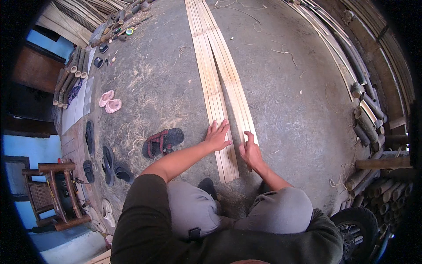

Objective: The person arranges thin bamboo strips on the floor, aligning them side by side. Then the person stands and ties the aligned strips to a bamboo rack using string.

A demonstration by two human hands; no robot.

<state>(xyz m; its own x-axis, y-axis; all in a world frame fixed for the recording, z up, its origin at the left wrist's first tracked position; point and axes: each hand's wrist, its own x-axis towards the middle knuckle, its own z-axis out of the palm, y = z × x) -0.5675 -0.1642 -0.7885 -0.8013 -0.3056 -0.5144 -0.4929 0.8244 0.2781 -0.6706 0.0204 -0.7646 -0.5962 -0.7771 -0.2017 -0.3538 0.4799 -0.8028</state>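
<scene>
- So the pale, flat bamboo-looking strips (211,88) are lying lengthwise on the grey concrete floor (290,110), right in front of the person and running off the top edge of the view.
- They're side by side in two groups, left and right, with a narrow dark gap that widens toward the near end.
- Left hand (217,138) is palm down on the left group, fingers spread, not wrapped around anything.
- Right hand (251,154) is at the near end of the right group, index finger extended along it. Can't really tell if it's pinching a strip or just resting there.
- The two hands are apart, just either side of that gap.
- The near end of the left group sticks out past the left hand, between the knees in grey trousers (277,209).
- Left of the strips: black sandals with red-patterned straps (163,141) near the left forearm, and pink closed-toe slippers (113,105) further off.
- Way over on the right there's a black rubber tyre (367,224) beside a stack of round bamboo poles (389,196).
</scene>
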